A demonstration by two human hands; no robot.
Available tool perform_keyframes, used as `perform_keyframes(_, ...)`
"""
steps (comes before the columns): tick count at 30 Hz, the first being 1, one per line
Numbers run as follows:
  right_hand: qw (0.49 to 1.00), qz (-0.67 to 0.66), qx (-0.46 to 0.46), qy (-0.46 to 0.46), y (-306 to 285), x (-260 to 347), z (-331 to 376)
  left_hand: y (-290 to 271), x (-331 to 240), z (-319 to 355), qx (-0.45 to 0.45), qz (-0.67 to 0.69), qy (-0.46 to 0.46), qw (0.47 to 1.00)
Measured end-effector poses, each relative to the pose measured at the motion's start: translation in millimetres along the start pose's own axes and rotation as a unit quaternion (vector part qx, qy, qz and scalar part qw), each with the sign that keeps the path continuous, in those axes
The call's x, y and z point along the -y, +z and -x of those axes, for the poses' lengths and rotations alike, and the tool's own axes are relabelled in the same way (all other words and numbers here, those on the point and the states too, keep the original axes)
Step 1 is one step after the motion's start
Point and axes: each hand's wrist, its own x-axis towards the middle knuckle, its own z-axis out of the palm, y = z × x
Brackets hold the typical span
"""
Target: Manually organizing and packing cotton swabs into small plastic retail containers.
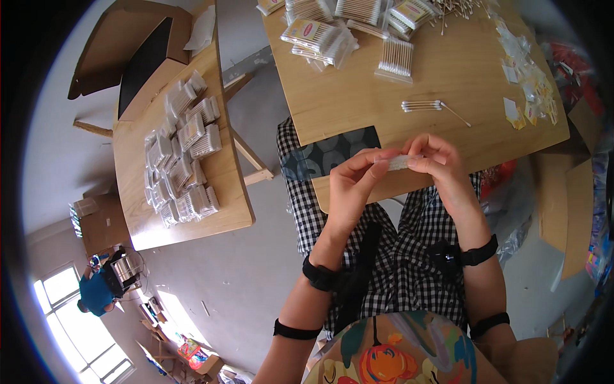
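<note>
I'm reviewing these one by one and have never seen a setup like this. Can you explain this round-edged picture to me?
There is no robot here: a person works with a bare left hand and right hand. A wide fisheye camera on the person's head looks down, so straight edges bend and the picture's left is the person's left. The fingertips of both hands pinch a small whitish item, too small to name surely. On the table lie packs of cotton swabs, with some loose swabs nearer the hands. To the left, a second table bears many more packs and an open cardboard box.
</note>
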Motion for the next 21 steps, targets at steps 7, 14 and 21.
perform_keyframes(7, 0.997, 0.02, -0.04, -0.064, 5, -3, 0, 7, -3, 0, -0.041, -0.003, 0.009, 0.999)
perform_keyframes(14, 0.958, 0.204, -0.062, -0.191, 2, -5, 5, 6, -12, -2, -0.047, -0.24, 0.16, 0.956)
perform_keyframes(21, 0.923, 0.259, -0.108, -0.262, 6, -11, 7, 12, -13, 2, -0.075, -0.318, 0.226, 0.918)
